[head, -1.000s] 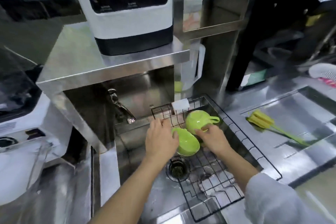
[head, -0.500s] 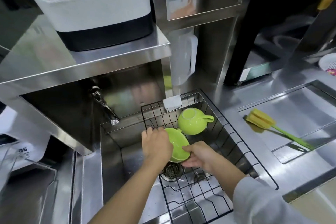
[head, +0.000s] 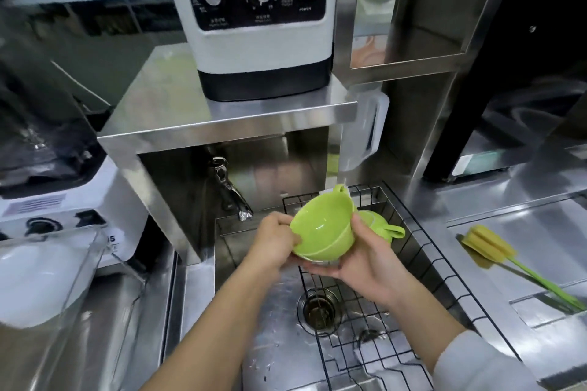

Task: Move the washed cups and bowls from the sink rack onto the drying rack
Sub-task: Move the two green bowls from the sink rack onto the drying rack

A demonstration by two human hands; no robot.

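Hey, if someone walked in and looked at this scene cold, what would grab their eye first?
Probably the bright green glossy bowl, held up between the left hand and right hand above the black wire sink rack. A matching green handled cup sits in the rack behind it. The white appliance with two dials stands on the steel shelf above.

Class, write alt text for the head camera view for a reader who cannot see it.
Both hands, left hand and right hand, hold a green cup above a black wire sink rack. A second green cup lies in the rack behind it; a yellow sponge brush rests on the steel counter.
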